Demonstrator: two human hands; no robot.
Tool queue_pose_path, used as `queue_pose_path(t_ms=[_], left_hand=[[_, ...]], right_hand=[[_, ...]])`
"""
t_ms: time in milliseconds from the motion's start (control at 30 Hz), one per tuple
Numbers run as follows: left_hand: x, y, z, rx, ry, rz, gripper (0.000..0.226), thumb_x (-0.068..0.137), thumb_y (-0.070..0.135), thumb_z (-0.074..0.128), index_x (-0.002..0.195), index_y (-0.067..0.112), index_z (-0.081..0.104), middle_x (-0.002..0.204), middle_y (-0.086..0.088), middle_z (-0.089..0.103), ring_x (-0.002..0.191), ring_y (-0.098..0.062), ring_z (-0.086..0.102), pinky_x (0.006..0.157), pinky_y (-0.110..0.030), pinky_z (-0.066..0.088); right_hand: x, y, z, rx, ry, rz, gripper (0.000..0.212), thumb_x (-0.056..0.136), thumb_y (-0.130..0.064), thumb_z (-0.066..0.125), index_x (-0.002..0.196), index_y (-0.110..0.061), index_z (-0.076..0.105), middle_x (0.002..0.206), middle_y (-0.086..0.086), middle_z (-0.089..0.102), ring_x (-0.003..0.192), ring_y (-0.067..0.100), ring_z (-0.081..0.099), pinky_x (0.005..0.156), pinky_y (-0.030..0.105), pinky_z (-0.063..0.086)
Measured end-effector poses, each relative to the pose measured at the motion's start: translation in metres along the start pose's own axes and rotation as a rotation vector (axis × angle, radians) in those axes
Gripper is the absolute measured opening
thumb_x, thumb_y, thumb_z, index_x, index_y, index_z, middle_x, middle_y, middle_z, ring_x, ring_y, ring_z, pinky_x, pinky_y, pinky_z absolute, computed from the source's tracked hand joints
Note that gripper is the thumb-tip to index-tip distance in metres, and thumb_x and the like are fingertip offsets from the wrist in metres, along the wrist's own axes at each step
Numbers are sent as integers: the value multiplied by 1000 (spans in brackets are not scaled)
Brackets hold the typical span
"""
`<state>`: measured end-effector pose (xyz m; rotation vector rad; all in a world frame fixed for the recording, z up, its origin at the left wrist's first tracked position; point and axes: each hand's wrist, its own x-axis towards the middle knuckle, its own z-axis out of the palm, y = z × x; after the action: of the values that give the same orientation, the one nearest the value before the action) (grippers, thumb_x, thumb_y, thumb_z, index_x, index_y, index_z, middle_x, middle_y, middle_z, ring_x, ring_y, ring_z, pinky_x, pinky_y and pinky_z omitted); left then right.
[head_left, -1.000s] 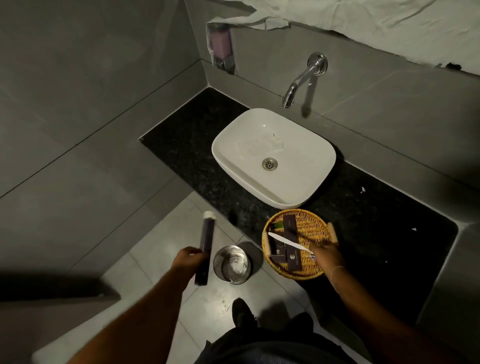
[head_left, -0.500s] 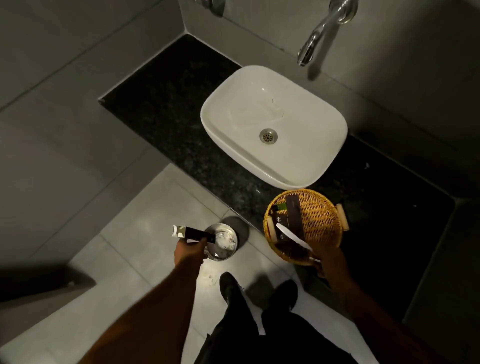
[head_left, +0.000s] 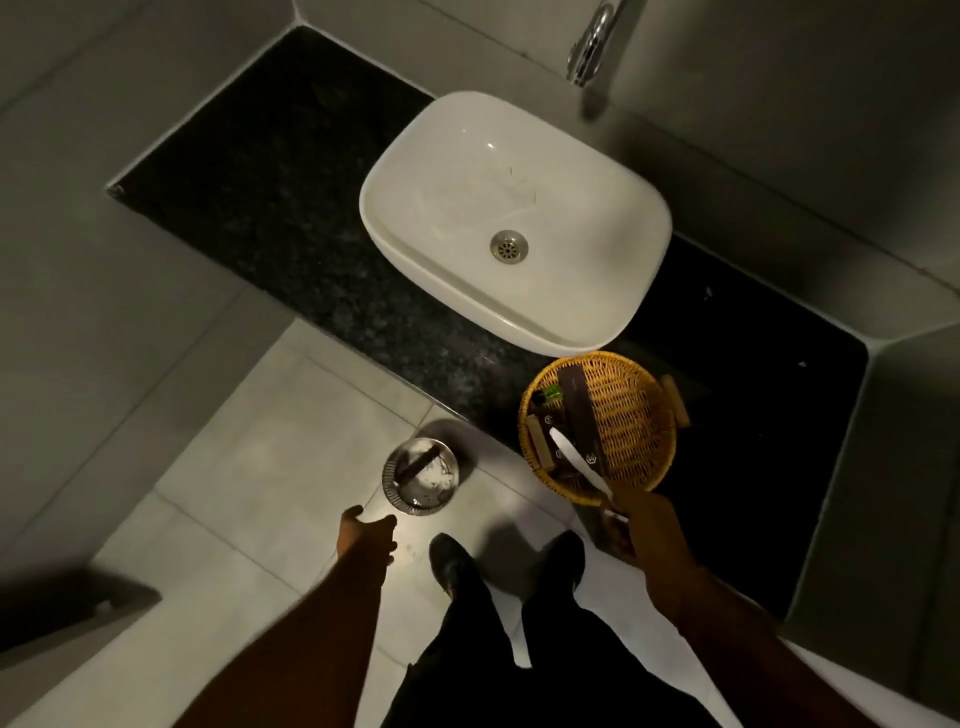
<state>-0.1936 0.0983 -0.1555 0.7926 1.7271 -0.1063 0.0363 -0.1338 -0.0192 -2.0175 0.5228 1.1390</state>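
Left hand (head_left: 366, 538): I see it at 7 o'clock in my view, fingers apart and loose, holding nothing. It hangs over the floor tiles (head_left: 249, 467), near the bin but not touching it.
Steel bin (head_left: 390, 480): it stands on the floor at 1 o'clock from the left hand, just off the counter's edge.
Dark tube (head_left: 415, 465): it lies slanted inside the bin, on pale scraps I cannot make out.
Right hand (head_left: 641, 525): at 4 o'clock in my view, fingers curled tight round the near end of the white stick.
White stick (head_left: 574, 457): it runs from the right hand toward 11 o'clock, across the near rim of the basket and over its contents.
Wicker basket (head_left: 631, 415): it sits on the black counter (head_left: 260, 197), at 3 o'clock from the bin and 5 o'clock from the sink.
Basket contents: dark packets (head_left: 579, 410) and a small green item (head_left: 550, 396), crowded on the basket's 9 o'clock side.
Sink (head_left: 467, 171): a white basin at 12 o'clock, with the tap (head_left: 589, 52) above it.
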Motion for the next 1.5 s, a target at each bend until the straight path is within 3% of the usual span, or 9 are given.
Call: queue_pose_path(t_ms=[133,300,500,667,800,933,1100,1333,1500], left_hand=[[-35,31,2,88,21,242,48,99,13,68,145,14,53,96,-17,72,84,-38,70,69,-41,57],[-107,90,39,69,-37,786,20,109,27,56,120,22,72,103,-9,77,98,-37,74,94,-53,60],[-189,124,95,998,-838,1003,36,91,73,49,117,61,72,125,13,78,121,-11,72,110,-38,54],[-196,122,127,1017,-975,981,46,111,14,52,157,17,51,122,-2,68,92,-4,66,82,-14,55],[-190,122,147,838,-921,865,42,110,1,49,152,3,53,139,-17,66,123,-24,67,94,-21,57],[-182,125,166,738,-761,700,21,113,15,50,118,15,70,86,3,76,71,2,70,62,-13,54],[-178,124,203,580,-609,513,29,114,14,42,98,21,64,74,-7,57,61,-17,54,52,-25,44],[-171,126,235,615,-442,510,16,105,14,61,104,8,76,101,-12,78,77,-15,70,55,-21,55],[-166,128,243,769,-361,591,22,100,21,70,101,3,83,95,-11,80,90,-27,76,67,-26,54]], right_hand=[[-8,-15,9,-17,45,-144,35,101,-31,61,100,2,71,71,16,64,57,29,60,53,32,50],[-15,-31,-13,-544,113,-484,41,98,-51,50,72,-23,64,66,-7,60,63,15,58,56,23,42],[-7,-60,-29,-845,204,-609,52,95,-50,52,56,-17,50,61,-2,52,73,23,62,65,28,38],[4,-86,-48,-776,283,-660,47,89,-56,54,72,-16,69,102,11,72,94,29,70,93,33,52],[23,-99,-64,-613,110,-483,45,95,-62,51,85,-26,75,146,18,56,124,36,62,104,38,47],[45,-98,-76,-2,-142,-224,66,107,-43,43,166,-27,17,169,15,29,152,36,34,125,51,28],[64,-83,-86,192,-329,-183,79,105,-29,57,165,-39,7,170,15,22,152,43,29,118,62,34],[87,-75,-79,-399,37,-420,49,89,-41,76,131,-16,69,168,-3,33,140,30,52,113,42,47],[87,-66,-77,-315,124,-423,56,90,-41,74,142,-26,63,153,-1,56,131,27,61,108,40,53]])
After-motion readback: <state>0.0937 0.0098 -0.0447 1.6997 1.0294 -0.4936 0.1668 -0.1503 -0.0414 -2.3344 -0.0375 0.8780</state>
